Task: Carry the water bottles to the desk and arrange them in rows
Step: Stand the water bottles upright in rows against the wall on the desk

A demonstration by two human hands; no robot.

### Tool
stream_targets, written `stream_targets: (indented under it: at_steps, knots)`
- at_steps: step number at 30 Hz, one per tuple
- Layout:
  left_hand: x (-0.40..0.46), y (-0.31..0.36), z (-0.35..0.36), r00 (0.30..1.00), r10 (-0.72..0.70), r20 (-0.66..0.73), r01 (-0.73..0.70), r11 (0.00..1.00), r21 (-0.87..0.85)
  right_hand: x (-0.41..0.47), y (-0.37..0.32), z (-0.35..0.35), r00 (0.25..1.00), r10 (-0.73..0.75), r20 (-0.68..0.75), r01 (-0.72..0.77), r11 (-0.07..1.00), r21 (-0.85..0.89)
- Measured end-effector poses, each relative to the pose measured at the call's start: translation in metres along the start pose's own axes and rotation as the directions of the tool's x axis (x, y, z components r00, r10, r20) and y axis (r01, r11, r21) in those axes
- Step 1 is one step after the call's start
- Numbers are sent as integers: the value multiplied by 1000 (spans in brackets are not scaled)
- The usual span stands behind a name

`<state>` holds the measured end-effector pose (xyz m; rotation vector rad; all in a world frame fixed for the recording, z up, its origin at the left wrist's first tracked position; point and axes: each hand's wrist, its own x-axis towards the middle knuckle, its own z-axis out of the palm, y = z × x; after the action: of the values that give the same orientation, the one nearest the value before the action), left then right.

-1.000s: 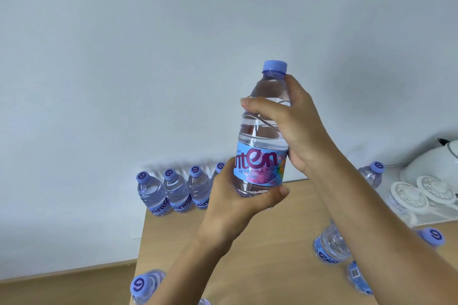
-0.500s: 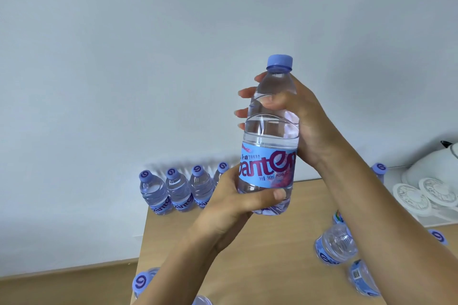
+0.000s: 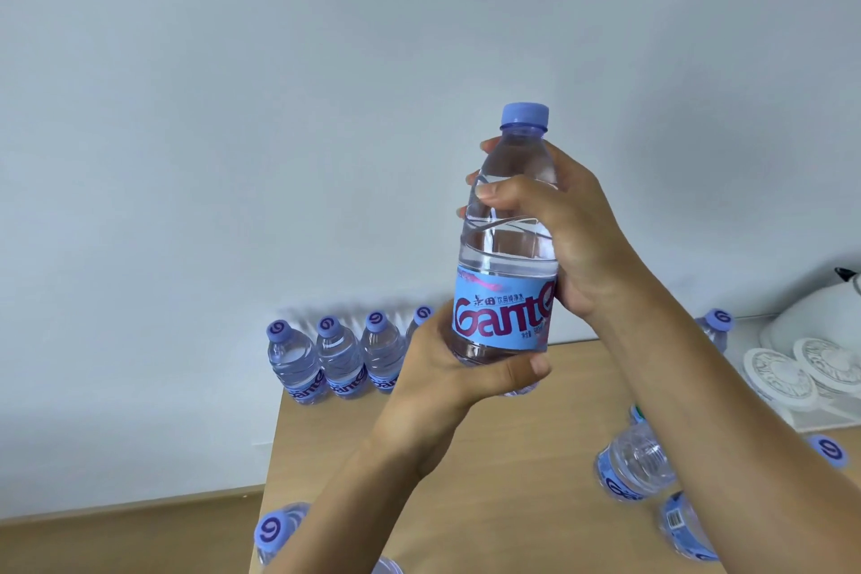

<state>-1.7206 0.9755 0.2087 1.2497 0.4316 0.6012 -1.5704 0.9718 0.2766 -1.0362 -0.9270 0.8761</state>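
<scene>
Both hands on one water bottle (image 3: 505,256), held upright in the air above the wooden counter (image 3: 489,471), blue cap (image 3: 524,117) on top. My left hand (image 3: 447,380) takes the base: fingers curled behind it, thumb across the front just under the blue label (image 3: 502,317), so this grip is clamped on the lower body. My right hand (image 3: 559,238) wraps the clear shoulder above the label, thumb on the front, fingertips showing past the far side; that grip is also clamped on the bottle. Water level sits in the upper body, below the neck. At the back of the counter, against the wall (image 3: 326,107), a row of bottles (image 3: 335,359) stands upright, side by side and touching; three show in full, a fourth cap peeks out beside my left hand. Another upright bottle (image 3: 717,326) stands further right along the wall, partly hidden by my right forearm. Near the right edge, loose bottles (image 3: 633,466) lie beneath my forearm, not in a row. One more bottle cap (image 3: 272,529) shows at the near left corner. White round objects (image 3: 801,368) sit on the far right; I cannot tell what they are.
</scene>
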Motion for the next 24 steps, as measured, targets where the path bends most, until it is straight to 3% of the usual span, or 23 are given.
stream_targets:
  at_steps: [7, 12, 16, 24]
  knots:
    - [-2, 6, -6, 991, -31, 133, 37, 998, -46, 2, 2, -4, 988, 34, 152, -47, 996, 81]
    - [-3, 0, -10, 996, -49, 72, 53, 997, -50, 3, 2, 0, 989, 84, 118, -77, 995, -55]
    - [-2, -2, -13, 997, -45, 60, 48, 998, -38, 0, 1, 0, 987, 136, 80, -130, 989, -67]
    - [-2, -6, -15, 997, -60, 52, 61, 998, -30, -4, 3, 4, 992, -22, 122, 42, 987, -156]
